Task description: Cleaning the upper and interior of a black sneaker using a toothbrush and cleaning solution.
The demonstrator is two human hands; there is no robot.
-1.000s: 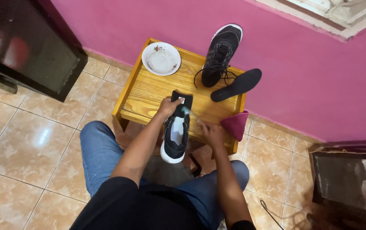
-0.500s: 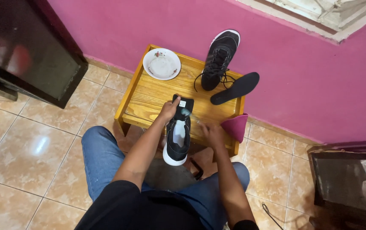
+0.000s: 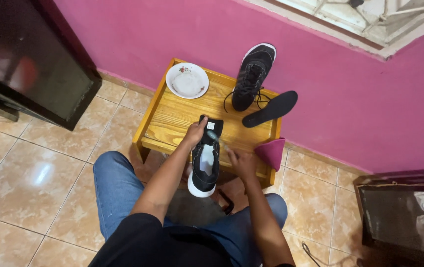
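At table's front edge, L hand point(image 3: 195, 134) grips black-white sneaker point(image 3: 206, 160) by tongue, toe toward lap; R hand point(image 3: 240, 162) closed on small brush, partly hidden. Behind on wooden table point(image 3: 172, 118): white dish point(image 3: 187, 80), 2nd sneaker point(image 3: 253, 75), insole point(image 3: 270, 109), pink cloth point(image 3: 272, 151).

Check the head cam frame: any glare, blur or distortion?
Head view: a soft glare patch on the glossy floor tiles at left; a reddish reflection on the dark cabinet; the right hand looks slightly smeared beside the shoe that the left hand holds; lighting on the wooden table is even, with soft shadows; wall lines lean, suggesting wide-angle distortion.
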